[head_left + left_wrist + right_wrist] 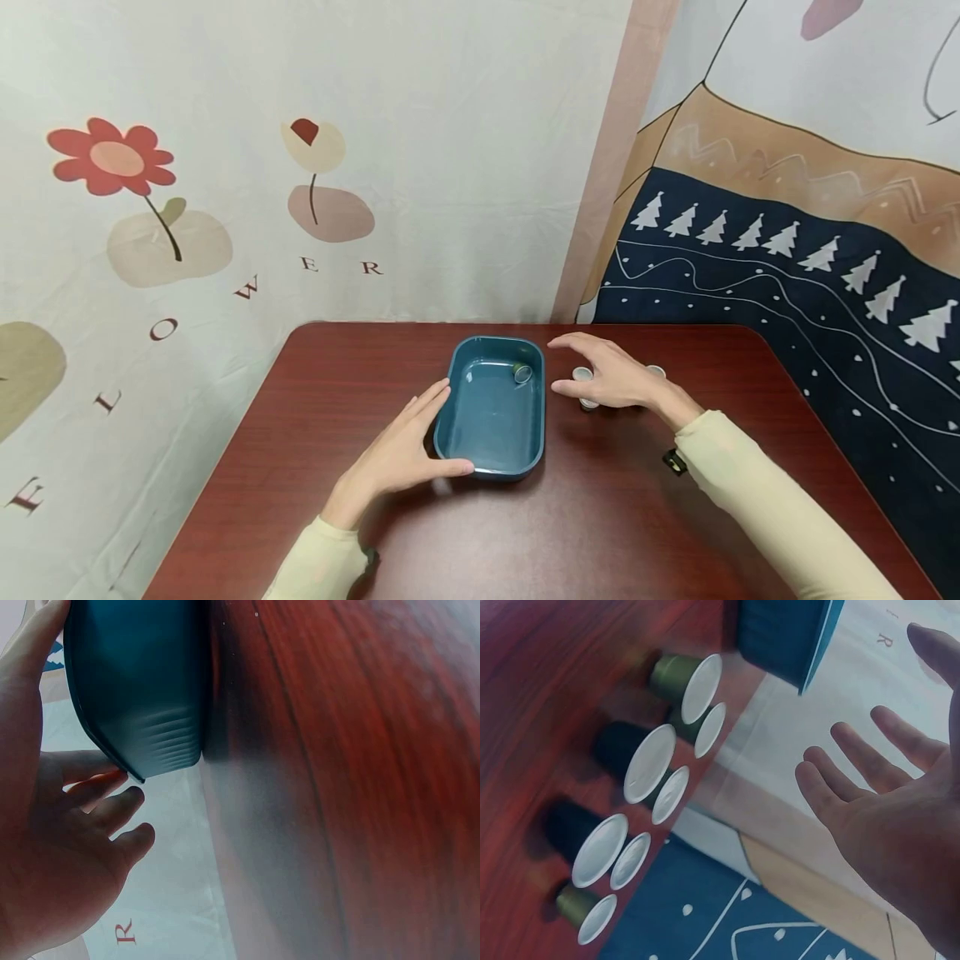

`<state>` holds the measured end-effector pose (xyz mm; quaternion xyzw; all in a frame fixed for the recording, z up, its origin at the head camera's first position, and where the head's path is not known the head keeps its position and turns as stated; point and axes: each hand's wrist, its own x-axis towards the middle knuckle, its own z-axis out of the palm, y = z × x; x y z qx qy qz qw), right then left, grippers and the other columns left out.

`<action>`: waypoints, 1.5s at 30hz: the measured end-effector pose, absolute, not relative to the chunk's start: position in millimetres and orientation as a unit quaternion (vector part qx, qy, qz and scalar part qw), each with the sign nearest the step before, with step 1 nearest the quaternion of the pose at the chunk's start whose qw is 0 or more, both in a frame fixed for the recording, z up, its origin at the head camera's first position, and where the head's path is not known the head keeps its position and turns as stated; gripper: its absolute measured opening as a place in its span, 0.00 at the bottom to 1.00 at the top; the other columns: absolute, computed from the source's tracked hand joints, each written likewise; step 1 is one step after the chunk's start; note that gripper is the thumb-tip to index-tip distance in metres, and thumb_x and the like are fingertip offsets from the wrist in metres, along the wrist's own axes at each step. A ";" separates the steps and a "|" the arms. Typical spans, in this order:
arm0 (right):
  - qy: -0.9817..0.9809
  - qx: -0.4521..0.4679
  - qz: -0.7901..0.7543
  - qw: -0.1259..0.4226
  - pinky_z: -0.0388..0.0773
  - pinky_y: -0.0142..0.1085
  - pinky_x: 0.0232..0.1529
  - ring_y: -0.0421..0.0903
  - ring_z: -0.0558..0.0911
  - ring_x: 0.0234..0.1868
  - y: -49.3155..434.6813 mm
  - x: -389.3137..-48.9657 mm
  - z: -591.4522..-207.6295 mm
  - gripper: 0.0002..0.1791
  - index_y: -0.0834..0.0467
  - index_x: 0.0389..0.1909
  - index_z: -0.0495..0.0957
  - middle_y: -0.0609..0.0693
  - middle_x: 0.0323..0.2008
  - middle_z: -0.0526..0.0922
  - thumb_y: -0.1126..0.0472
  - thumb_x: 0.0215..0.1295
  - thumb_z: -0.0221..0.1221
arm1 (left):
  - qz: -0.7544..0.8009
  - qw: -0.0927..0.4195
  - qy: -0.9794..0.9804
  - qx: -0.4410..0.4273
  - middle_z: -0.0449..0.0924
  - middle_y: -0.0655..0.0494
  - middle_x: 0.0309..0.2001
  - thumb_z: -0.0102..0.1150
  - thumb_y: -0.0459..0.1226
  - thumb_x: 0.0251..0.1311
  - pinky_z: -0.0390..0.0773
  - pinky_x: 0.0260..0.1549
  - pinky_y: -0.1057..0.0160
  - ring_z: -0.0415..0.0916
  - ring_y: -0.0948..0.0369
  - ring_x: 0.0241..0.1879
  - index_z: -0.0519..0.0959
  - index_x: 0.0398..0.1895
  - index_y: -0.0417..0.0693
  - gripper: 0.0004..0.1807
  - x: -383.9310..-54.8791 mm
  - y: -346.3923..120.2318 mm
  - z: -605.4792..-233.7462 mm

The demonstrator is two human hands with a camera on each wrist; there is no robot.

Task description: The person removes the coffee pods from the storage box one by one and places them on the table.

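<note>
A dark blue rectangular dish stands on the table, one small coffee capsule lying inside near its far right corner. My left hand is spread around the dish's left side, fingers along the side rim and thumb at the near edge. Right of the dish, my right hand hovers above several coffee capsules, fingers and thumb apart, nothing between them. In the right wrist view those capsules stand in two rows, white lids up; a green capsule is closest to the dish. From the head, my right hand partly covers them.
The reddish-brown wooden table ends at a far edge just beyond the dish. Behind it hangs a pale cloth with flowers and letters; a dark blue tree-patterned cloth hangs along the right side.
</note>
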<state>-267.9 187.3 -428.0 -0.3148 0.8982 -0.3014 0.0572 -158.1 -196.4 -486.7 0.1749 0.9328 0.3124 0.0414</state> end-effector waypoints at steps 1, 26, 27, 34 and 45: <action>0.897 -0.319 -0.302 0.057 0.72 0.65 0.83 0.58 0.76 0.82 184.7 -268.6 -427.6 0.38 0.51 0.80 0.76 0.52 0.80 0.79 0.44 0.74 0.73 | 0.312 0.041 0.933 0.176 0.51 0.60 0.94 0.78 0.76 0.53 0.53 0.92 0.37 0.55 0.47 0.92 0.55 0.93 0.47 0.74 -158.2 -196.2 -486.5; 0.891 -0.360 -0.259 0.102 0.70 0.66 0.85 0.61 0.71 0.84 140.4 -279.5 -429.4 0.39 0.56 0.78 0.78 0.58 0.83 0.74 0.40 0.74 0.70 | 0.313 0.043 0.932 0.175 0.52 0.58 0.94 0.78 0.75 0.54 0.54 0.92 0.35 0.56 0.46 0.92 0.56 0.93 0.46 0.73 -159.1 -193.7 -486.2; 0.890 -0.360 -0.260 0.105 0.71 0.65 0.85 0.60 0.71 0.85 139.2 -279.8 -429.4 0.39 0.57 0.79 0.78 0.57 0.83 0.74 0.41 0.74 0.70 | 0.313 0.044 0.932 0.174 0.51 0.59 0.94 0.78 0.75 0.54 0.54 0.92 0.35 0.56 0.45 0.92 0.56 0.93 0.46 0.73 -159.0 -193.8 -486.1; 0.886 -0.379 -0.248 0.102 0.73 0.60 0.85 0.58 0.74 0.83 129.0 -286.1 -433.2 0.39 0.58 0.78 0.78 0.57 0.81 0.76 0.43 0.74 0.71 | 0.313 0.047 0.933 0.174 0.51 0.59 0.94 0.77 0.76 0.54 0.54 0.92 0.35 0.55 0.45 0.92 0.55 0.94 0.47 0.74 -159.0 -194.8 -486.0; 0.889 -0.382 -0.218 0.128 0.78 0.58 0.82 0.57 0.78 0.80 113.0 -291.2 -436.3 0.39 0.59 0.80 0.76 0.57 0.81 0.77 0.46 0.75 0.72 | 0.313 0.047 0.933 0.173 0.51 0.60 0.94 0.77 0.76 0.54 0.54 0.92 0.34 0.55 0.45 0.92 0.55 0.94 0.48 0.73 -160.0 -195.3 -485.5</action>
